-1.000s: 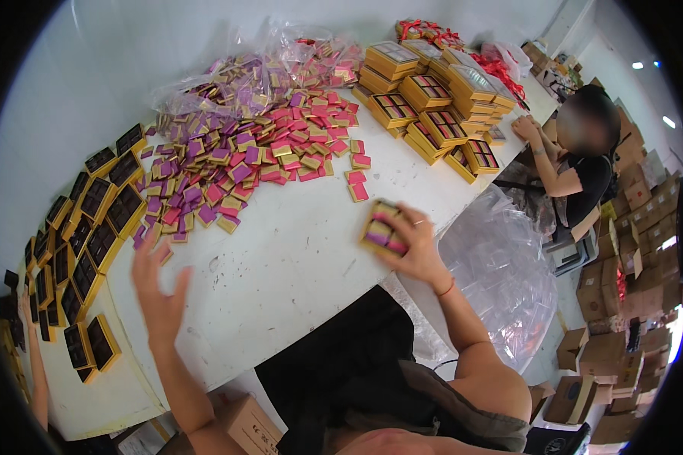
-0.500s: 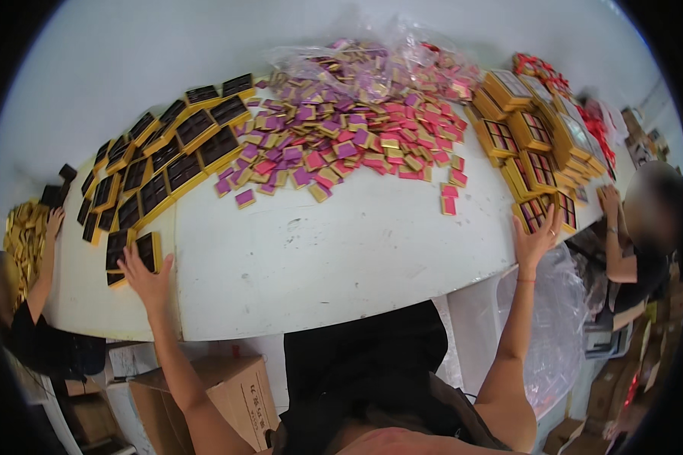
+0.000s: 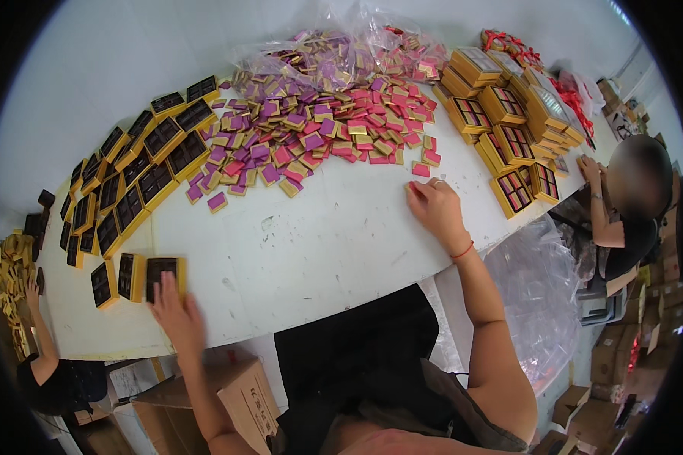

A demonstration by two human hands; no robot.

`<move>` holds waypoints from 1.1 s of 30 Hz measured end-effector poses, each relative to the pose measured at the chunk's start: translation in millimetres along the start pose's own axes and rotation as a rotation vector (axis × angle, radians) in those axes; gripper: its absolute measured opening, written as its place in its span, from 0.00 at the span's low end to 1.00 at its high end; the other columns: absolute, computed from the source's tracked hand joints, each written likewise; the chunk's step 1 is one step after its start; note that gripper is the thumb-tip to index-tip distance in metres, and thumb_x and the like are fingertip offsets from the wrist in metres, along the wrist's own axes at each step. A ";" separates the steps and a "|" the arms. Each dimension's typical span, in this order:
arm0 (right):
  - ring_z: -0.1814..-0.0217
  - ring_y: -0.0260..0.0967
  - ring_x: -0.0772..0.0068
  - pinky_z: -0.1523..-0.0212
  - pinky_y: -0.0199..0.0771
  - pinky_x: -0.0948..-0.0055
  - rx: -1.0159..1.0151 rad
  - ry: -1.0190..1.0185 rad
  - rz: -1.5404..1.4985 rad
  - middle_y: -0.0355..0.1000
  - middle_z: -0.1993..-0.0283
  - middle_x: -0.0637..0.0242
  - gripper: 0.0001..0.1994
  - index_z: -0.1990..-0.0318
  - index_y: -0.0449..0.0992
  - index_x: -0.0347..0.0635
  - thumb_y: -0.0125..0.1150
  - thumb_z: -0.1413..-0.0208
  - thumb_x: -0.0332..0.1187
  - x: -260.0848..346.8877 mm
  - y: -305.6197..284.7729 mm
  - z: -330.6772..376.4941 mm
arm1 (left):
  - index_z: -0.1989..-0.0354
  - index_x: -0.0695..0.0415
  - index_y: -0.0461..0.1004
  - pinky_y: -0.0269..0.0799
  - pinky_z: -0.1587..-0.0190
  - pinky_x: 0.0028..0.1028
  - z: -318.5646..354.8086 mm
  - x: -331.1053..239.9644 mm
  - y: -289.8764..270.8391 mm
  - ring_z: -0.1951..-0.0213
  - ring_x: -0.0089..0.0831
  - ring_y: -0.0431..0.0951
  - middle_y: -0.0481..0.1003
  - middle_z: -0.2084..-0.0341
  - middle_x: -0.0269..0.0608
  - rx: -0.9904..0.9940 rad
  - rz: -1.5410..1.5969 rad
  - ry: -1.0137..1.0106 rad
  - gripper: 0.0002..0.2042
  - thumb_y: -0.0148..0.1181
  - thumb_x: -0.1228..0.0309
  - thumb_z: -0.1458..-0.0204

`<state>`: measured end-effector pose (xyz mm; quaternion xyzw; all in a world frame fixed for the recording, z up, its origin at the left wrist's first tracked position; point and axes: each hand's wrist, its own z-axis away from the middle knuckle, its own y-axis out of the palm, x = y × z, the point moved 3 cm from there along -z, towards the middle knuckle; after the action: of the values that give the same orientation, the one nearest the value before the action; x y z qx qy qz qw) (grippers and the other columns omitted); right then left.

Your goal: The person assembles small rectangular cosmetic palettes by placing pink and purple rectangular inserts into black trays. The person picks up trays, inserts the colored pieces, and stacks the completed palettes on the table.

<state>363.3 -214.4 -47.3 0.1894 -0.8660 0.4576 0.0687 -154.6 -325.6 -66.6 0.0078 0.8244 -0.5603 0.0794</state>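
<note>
My left hand [image 3: 178,318] lies over the near edge of a gold-rimmed box with a dark divided insert [image 3: 156,268]. Its fingers are stretched out and slightly blurred, with the thumb apart at the box's right side. Two similar boxes stand just left of it, one being a tilted box [image 3: 131,277]. My right hand [image 3: 440,212] is closed in a pinch just below a small pink-and-gold wrapped piece [image 3: 420,169] at the pile's right end. What its fingertips hold is hidden. The pile of wrapped pieces [image 3: 281,136], purple and pink with gold, spreads across the table's far middle.
Rows of divided boxes [image 3: 136,171] line the left, and filled boxes [image 3: 512,189] are stacked at the right. Clear plastic film [image 3: 372,38] covers the pile's back. One co-worker [image 3: 626,220] sits at the right, and another person's hand [image 3: 33,292] touches gold material [image 3: 11,265] at the left.
My right hand has moved left from the filled boxes to the pile's right end and closed. One divided box now stands apart to the right under my left hand. The view has shifted.
</note>
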 end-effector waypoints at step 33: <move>0.55 0.69 0.60 0.48 0.63 0.65 0.482 -0.392 -0.521 0.74 0.57 0.64 0.08 0.63 0.83 0.44 0.63 0.50 0.23 126.5 18.7 -5.7 | 0.40 0.60 0.63 0.55 0.35 0.47 -40.5 -211.8 31.1 0.36 0.50 0.60 0.60 0.38 0.50 0.245 0.580 0.640 0.49 0.77 0.47 0.71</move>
<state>239.5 -233.7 -21.3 0.4968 -0.6539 0.5698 -0.0305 52.8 -260.5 -51.1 0.4210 0.6987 -0.5778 -0.0275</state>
